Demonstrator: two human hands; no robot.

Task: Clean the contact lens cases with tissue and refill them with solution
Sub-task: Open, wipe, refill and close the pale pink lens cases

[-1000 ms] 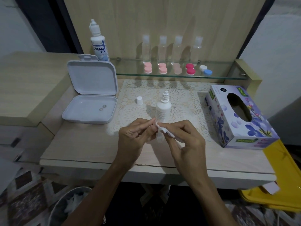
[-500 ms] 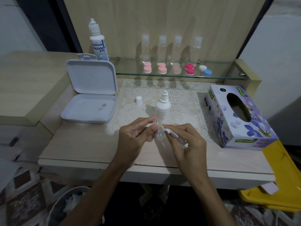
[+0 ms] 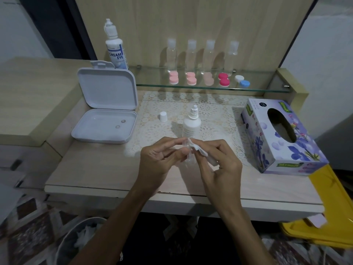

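Observation:
My left hand [image 3: 159, 157] pinches a clear contact lens case [image 3: 189, 158] above the table's front half. My right hand [image 3: 219, 163] pinches a folded white tissue [image 3: 198, 150] and presses it against the upper part of the case. Just behind my hands stands a small white solution bottle [image 3: 191, 125] with its cap off; the white cap [image 3: 163, 116] sits to its left on the lace mat. Several coloured lens cases [image 3: 223, 79] lie on the glass shelf [image 3: 267, 88] at the back.
An open white box [image 3: 107, 111] holding two lenses sits at the left. A floral tissue box [image 3: 282, 136] stands at the right. A tall solution bottle [image 3: 114, 46] and several clear bottles [image 3: 191, 54] line the back. A bin [image 3: 80, 240] with used tissue stands below.
My hands have barely shifted. The right hand has worked the tissue slightly upward along the case, while the left hand keeps its hold.

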